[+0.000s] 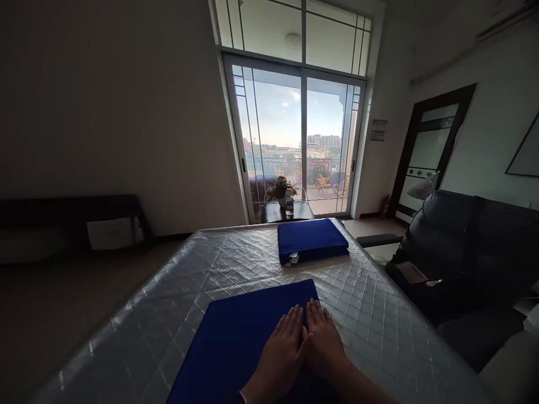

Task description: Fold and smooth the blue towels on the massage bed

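A flat, dark blue folded cloth-like piece [240, 331] lies on the silvery quilted table cover [357, 314] in front of me. My left hand [282, 350] rests flat on it with the fingers stretched forward. Right beside it, my right hand [324, 339] lies palm down near the piece's right edge, fingers straight, the two thumbs meeting or crossing. Neither hand grips anything. Farther off on the cover sits a stack of folded blue pieces [311, 238], with small white tags showing at its near left corner. The near end of the front piece is cut off by the frame.
Beyond the covered table stands a small dark table [273, 213] with a potted plant [281, 188] and a bottle [289, 201]. A black leather sofa [475, 247] is on the right, a white box [113, 233] at the left wall. Sliding glass doors [269, 123] fill the back.
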Available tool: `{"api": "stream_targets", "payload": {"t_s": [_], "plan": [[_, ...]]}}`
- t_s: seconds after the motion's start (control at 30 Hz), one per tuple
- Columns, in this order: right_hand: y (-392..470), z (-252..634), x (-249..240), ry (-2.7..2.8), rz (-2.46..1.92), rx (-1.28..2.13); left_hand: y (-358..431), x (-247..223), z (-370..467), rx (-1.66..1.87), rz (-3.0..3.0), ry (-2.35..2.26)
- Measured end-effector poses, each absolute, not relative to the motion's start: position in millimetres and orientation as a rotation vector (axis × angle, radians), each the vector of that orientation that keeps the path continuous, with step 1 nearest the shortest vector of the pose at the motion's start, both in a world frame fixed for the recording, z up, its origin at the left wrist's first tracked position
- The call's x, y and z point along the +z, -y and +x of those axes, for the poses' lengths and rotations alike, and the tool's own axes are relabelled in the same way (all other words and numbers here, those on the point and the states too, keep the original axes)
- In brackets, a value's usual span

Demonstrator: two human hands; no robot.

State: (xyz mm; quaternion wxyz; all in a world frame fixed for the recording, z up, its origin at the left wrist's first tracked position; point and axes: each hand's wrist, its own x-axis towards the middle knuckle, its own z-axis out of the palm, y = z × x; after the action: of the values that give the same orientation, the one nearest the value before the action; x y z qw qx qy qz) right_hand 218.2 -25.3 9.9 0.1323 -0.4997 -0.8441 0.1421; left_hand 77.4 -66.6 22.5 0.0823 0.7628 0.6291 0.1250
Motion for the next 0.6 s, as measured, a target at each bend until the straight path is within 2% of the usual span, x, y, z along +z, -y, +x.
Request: {"api": "stream_targets", "payload": {"t_s": [0.23, 0.43, 0.6], "plan": [[29.7, 215.8, 23.2, 2.384, -1.512, 0.518, 102.8, 12.4, 5.5, 0.197, 2.152, -2.192], [31.0, 216.5, 26.3, 2.412, -1.512, 0.503, 131.3, -20.1, -72.6, 0.149, 2.014, -2.409], [34.6, 216.9, 31.5, 2.413, -1.525, 0.527, 150.4, -21.2, -93.1, 0.21, 1.974, -2.434]]}}
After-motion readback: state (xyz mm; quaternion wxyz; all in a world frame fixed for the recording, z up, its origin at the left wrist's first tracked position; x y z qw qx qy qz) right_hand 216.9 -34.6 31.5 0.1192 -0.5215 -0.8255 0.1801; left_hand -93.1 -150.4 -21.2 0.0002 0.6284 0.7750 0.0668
